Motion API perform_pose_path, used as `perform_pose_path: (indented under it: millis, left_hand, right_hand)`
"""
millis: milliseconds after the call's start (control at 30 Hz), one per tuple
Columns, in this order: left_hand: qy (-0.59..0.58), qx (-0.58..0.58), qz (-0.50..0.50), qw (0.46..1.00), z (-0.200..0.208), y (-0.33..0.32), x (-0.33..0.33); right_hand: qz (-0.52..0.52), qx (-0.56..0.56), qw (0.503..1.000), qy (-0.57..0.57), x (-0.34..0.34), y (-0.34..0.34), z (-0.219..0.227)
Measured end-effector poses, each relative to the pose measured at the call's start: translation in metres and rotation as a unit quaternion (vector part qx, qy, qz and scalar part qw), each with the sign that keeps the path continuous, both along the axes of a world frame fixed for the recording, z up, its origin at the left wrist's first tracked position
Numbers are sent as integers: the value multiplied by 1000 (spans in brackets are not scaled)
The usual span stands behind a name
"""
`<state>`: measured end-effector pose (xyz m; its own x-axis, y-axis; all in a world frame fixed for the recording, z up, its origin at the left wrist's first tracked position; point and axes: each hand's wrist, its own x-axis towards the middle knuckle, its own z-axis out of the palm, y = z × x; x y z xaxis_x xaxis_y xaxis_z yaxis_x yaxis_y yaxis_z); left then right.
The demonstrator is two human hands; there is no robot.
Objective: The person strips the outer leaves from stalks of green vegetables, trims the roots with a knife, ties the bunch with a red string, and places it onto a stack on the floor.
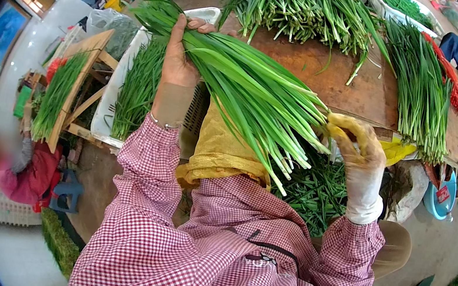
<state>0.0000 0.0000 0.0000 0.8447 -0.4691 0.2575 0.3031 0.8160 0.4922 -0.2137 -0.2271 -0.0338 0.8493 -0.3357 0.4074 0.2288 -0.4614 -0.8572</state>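
Between the fingers of the left hand [181, 56] and right hand [362, 145] slants a green bunch [244, 77], gathered, stem ends uneven, no tie visible. Left fingers wrap its leafy end; right gloved fingers curl at the stems, whether pinching one I cannot tell. Beyond the fingers, a stalk heap [302, 9] lies loose; below the right ones, leaf litter [315, 197].

Left hand [182, 59] partly hidden; co-worker's head [2, 147] blurred.

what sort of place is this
Likely a workroom for sorting or packing leafy greens: a heap of long greens lies on a wooden table, a white crate holds more, and another person is beside a loaded board.
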Motion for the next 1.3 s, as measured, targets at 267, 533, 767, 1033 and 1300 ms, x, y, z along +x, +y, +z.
perform_pose_path:
  millis: [267,533,767,1033,1300]
  left_hand:
    - [18,5,-14,1000,7,-3,-8]
    - [-3,23,-30,999,13,-10,-15]
    - [14,55,73,996,6,-4,-11]
    - [34,-23,-71,997,-13,8,19]
    - [16,56,-9,998,-4,-6,16]
  right_hand:
    - [-10,5,1000,9,11,14,20]
    - [37,-67,997,9,23,16,16]
    - [40,128,974,184,-17,2,-2]
    - [88,255,936,227,-9,3,-63]
    - [-12,107,948,301,-33,-36,-87]
